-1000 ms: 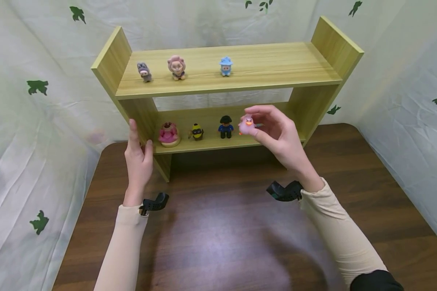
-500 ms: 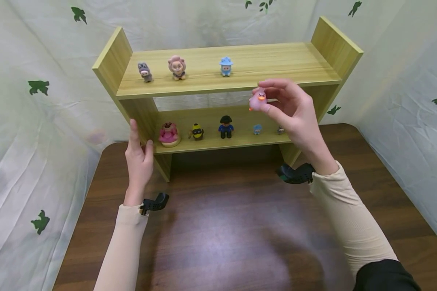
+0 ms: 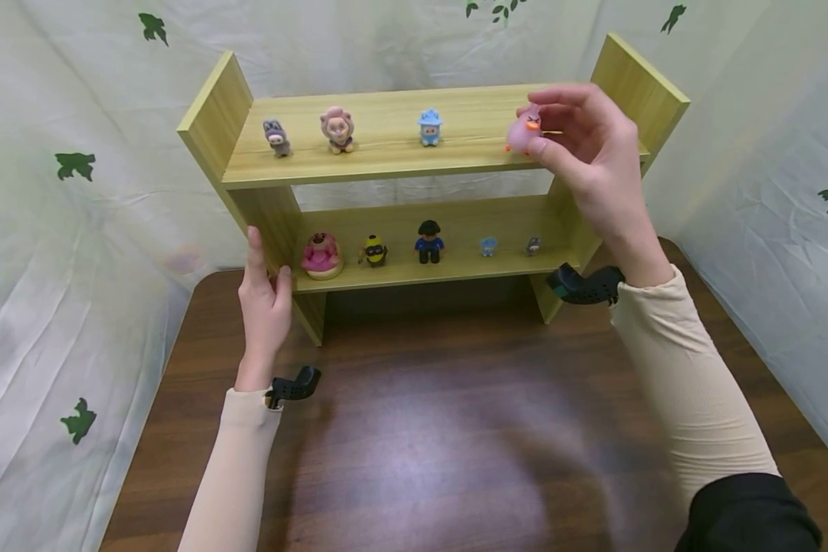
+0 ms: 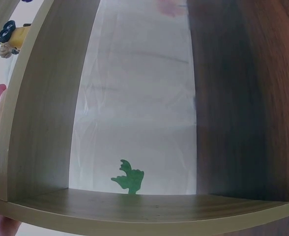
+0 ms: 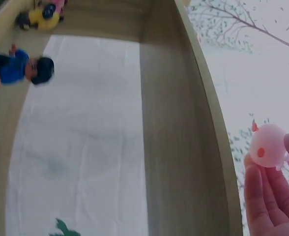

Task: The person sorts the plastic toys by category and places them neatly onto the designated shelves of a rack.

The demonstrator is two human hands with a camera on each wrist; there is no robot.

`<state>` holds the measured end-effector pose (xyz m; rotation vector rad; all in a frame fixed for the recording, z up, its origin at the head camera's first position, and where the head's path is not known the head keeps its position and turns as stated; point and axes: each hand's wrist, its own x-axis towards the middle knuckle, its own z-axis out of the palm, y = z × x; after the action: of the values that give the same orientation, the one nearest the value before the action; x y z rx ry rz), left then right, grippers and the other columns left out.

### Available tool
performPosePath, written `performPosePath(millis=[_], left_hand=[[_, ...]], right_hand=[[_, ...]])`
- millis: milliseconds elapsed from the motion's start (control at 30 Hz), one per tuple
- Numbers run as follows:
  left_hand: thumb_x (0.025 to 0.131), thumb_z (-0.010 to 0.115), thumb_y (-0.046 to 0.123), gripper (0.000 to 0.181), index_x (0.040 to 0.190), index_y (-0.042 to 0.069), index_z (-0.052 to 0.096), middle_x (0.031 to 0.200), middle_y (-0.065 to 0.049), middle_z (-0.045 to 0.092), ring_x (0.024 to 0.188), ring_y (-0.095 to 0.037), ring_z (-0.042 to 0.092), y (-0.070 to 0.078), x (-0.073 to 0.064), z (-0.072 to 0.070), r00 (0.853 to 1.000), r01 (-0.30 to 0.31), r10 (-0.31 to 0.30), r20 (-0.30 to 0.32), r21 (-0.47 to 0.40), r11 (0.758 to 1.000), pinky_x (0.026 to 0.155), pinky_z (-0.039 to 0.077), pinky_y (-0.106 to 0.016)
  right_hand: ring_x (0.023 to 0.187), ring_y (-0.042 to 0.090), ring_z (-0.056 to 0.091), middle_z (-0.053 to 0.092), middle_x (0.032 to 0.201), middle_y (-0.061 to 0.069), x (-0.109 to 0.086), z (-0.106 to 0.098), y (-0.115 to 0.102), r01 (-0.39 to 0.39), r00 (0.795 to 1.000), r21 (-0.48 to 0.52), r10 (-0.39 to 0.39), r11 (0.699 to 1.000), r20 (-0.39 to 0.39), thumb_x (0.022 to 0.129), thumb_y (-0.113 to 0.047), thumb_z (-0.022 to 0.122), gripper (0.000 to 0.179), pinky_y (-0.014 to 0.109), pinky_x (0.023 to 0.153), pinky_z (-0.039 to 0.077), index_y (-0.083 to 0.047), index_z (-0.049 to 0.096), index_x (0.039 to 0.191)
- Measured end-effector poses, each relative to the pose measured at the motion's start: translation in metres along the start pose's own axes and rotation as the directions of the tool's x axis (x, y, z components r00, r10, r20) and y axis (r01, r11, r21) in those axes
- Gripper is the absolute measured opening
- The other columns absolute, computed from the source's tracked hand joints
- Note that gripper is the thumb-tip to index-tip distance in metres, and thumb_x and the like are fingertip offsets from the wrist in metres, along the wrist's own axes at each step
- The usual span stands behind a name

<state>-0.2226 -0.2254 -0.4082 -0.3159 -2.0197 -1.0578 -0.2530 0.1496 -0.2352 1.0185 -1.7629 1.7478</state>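
Observation:
In the head view my right hand (image 3: 596, 157) pinches a pink toy duck (image 3: 524, 132) with an orange beak between thumb and fingers. The duck overlaps the right part of the upper shelf board (image 3: 483, 115). In the right wrist view the duck (image 5: 267, 146) shows with its orange feet, fingertips around it. My left hand (image 3: 265, 303) rests at the left side panel of the wooden shelf, its index finger and thumb straight. Only a bit of that hand (image 4: 2, 223) shows in the left wrist view, beside the panel (image 4: 134, 214).
Figurines on the upper board: grey (image 3: 276, 138), pink-hooded (image 3: 337, 129), blue-hatted (image 3: 429, 127). Below stand a pink bear (image 3: 321, 255), a yellow figure (image 3: 372, 251), a blue-coated figure (image 3: 429, 242), and small blue (image 3: 487, 246) and grey (image 3: 533, 245) ones. The shelf stands on a brown table (image 3: 414, 429).
My right hand has carried the pink duck up and to the right, from in front of the lower board to the upper board. My left hand stays at the side panel.

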Motion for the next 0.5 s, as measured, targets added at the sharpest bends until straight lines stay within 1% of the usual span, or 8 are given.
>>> performPosePath(millis=[67,133,200,267,300,367,467,500], left_hand=[[0.092,0.045,-0.008,0.090,0.145,0.058,0.017,0.149,-0.006,0.037,0.053,-0.006,0.019,0.000,0.000,0.000,1.000,0.001,-0.001,0.000,0.001,1.000,0.053,0.022,-0.025],[0.092,0.045,-0.008,0.090,0.145,0.058,0.017,0.148,-0.007,0.038,0.054,-0.006,0.019,0.000,0.000,0.001,1.000,0.000,0.000,-0.002,0.002,1.000,0.053,0.022,-0.026],[0.092,0.045,-0.008,0.090,0.145,0.059,0.017,0.148,-0.007,0.038,0.054,-0.007,0.019,0.000,0.000,0.001,1.000,0.000,0.000,-0.003,0.004,1.000,0.053,0.022,-0.026],[0.092,0.045,-0.008,0.090,0.145,0.059,0.017,0.147,-0.008,0.039,0.054,-0.007,0.019,-0.001,0.000,0.001,1.000,-0.002,0.002,-0.005,0.006,1.000,0.053,0.022,-0.026],[0.092,0.045,-0.008,0.090,0.145,0.059,0.016,0.147,-0.008,0.038,0.054,-0.007,0.019,-0.001,0.000,0.001,1.000,-0.002,0.002,-0.004,0.006,1.000,0.053,0.022,-0.026],[0.092,0.045,-0.008,0.090,0.145,0.059,0.016,0.148,-0.009,0.038,0.054,-0.007,0.018,-0.001,0.000,0.001,1.000,-0.002,0.003,-0.003,0.007,1.000,0.053,0.021,-0.026],[0.092,0.045,-0.008,0.090,0.145,0.059,0.016,0.147,-0.009,0.038,0.054,-0.007,0.018,-0.001,0.000,0.001,1.000,-0.002,0.002,-0.001,0.006,1.000,0.053,0.022,-0.026],[0.092,0.045,-0.008,0.090,0.145,0.059,0.016,0.147,-0.009,0.038,0.054,-0.007,0.018,-0.001,0.000,0.001,1.000,-0.001,0.001,-0.001,0.005,1.000,0.053,0.022,-0.026]], right_hand=[[0.095,0.032,0.057,0.063,0.103,0.020,0.004,-0.004,0.000,0.000,1.000,-0.008,0.000,1.000,-0.004,0.084,0.010,0.063,0.029,0.030,0.082,0.048,0.003,0.064,0.112],[0.095,0.031,0.058,0.064,0.101,0.018,0.009,-0.007,0.001,-0.021,1.000,-0.011,0.021,1.000,-0.019,0.083,0.011,0.062,0.028,0.030,0.082,0.048,0.003,0.064,0.110],[0.096,0.029,0.057,0.064,0.101,0.017,0.014,-0.011,0.002,-0.075,0.996,0.003,0.075,0.997,-0.041,0.082,0.012,0.063,0.029,0.029,0.084,0.047,0.002,0.064,0.110],[0.096,0.027,0.057,0.064,0.102,0.015,0.018,-0.015,0.003,-0.134,0.989,-0.015,0.133,0.991,-0.058,0.082,0.011,0.063,0.030,0.028,0.086,0.045,0.002,0.064,0.110],[0.096,0.025,0.057,0.063,0.102,0.014,0.020,-0.017,0.003,-0.165,0.985,-0.035,0.162,0.986,-0.064,0.082,0.010,0.064,0.030,0.027,0.086,0.045,0.001,0.064,0.110],[0.097,0.023,0.057,0.063,0.104,0.011,0.024,-0.021,0.004,-0.211,0.977,-0.122,0.205,0.970,-0.058,0.083,0.007,0.064,0.031,0.026,0.088,0.044,0.000,0.063,0.113],[0.096,0.020,0.058,0.062,0.105,0.008,0.028,-0.024,0.004,-0.235,0.972,-0.273,0.234,0.933,-0.035,0.085,0.002,0.065,0.031,0.026,0.088,0.043,-0.002,0.063,0.116],[0.096,0.019,0.058,0.062,0.106,0.007,0.029,-0.025,0.004,-0.240,0.969,-0.307,0.244,0.921,-0.028,0.086,0.001,0.065,0.031,0.025,0.088,0.043,-0.003,0.062,0.117]])
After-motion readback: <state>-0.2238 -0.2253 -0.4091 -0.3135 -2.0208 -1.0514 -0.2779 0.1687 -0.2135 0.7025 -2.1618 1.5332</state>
